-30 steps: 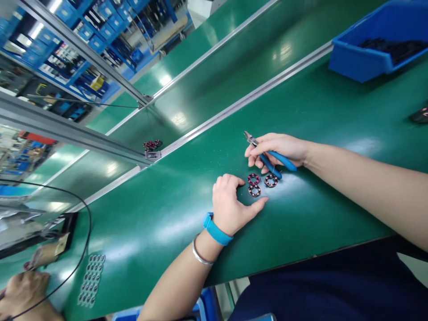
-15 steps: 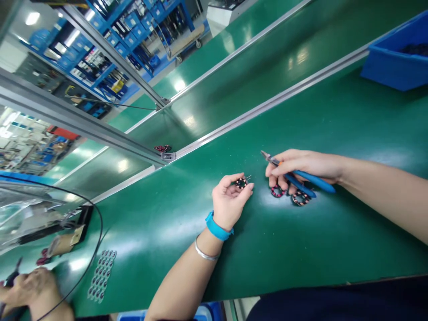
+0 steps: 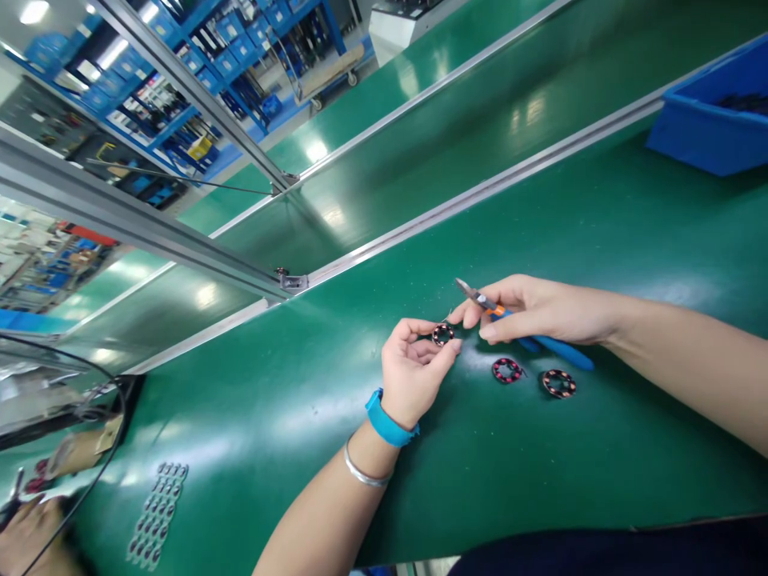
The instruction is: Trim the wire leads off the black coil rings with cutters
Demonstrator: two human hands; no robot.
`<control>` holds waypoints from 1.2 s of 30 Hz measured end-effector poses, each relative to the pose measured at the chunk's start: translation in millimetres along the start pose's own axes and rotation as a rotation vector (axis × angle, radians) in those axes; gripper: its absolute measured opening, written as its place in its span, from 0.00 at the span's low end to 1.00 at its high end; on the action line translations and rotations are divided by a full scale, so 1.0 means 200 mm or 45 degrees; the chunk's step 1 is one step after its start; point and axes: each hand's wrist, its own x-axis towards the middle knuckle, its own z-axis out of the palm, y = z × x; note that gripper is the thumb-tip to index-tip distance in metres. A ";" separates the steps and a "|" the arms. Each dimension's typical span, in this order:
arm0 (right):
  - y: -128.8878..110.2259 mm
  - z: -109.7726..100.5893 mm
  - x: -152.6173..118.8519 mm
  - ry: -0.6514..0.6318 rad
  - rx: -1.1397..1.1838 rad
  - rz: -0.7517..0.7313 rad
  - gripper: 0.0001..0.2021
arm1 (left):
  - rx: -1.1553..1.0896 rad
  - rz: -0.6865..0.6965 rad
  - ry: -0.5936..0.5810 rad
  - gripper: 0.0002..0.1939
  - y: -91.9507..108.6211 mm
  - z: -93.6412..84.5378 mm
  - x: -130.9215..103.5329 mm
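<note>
I have the left hand point(image 3: 414, 368) pinching a small dark ring point(image 3: 435, 337) with copper windings between thumb and fingers, raised over the green bench point(image 3: 288, 448). The right hand point(image 3: 540, 312) is curled around blue-handled pliers point(image 3: 564, 352), their nose aimed up and away toward the far side. Its forefinger and thumb reach toward the ring's thin wire ends; I cannot tell whether the forefinger touches them. The two hands nearly meet at the fingertips, so there is little room between them.

Under the pliers' handles, toward me, a pink ring point(image 3: 517, 369) lies flat, with a copper ring point(image 3: 547, 382) to its right, the two apart. A broad strip of bench separates both from the near edge point(image 3: 636, 528). Ahead, the metal rail point(image 3: 480, 194) bounds the far side, well beyond the pliers' tip. A blue bin point(image 3: 690, 136) sits by that rail at far right. Well to the left lie a sheet of small round parts point(image 3: 157, 516), a looping black cable point(image 3: 123, 400) and a co-worker's hand point(image 3: 30, 532), which is blurred.
</note>
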 end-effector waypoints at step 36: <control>-0.05 -0.07 -0.08 -0.084 -0.045 0.224 0.20 | -0.004 0.009 -0.175 0.22 0.02 -0.01 -0.01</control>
